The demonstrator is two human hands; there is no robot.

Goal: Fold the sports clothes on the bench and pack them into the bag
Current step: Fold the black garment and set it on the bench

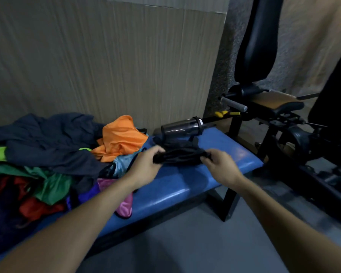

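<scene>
Gripping one black garment (182, 155) on the blue bench (187, 186), your left hand (146, 166) and right hand (220, 164) pinch its ends; one shaker bottle (182, 127) lies at twelve o'clock; one heap of clothes (47, 154) at nine.

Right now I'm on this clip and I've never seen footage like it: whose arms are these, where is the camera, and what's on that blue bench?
There is no machine here. The single picture comes from a camera worn on a person's head, looking forward and down, so the two bare arms are the wearer's own. The left hand and right hand each grip one end of a black garment just over the blue bench. On the bench's left part lies an unfolded pile: a dark navy garment, an orange one, green, red and pink pieces. A dark bottle lies on its side at the bench's far edge. Gym equipment stands to the right. I cannot pick out a bag.
</scene>
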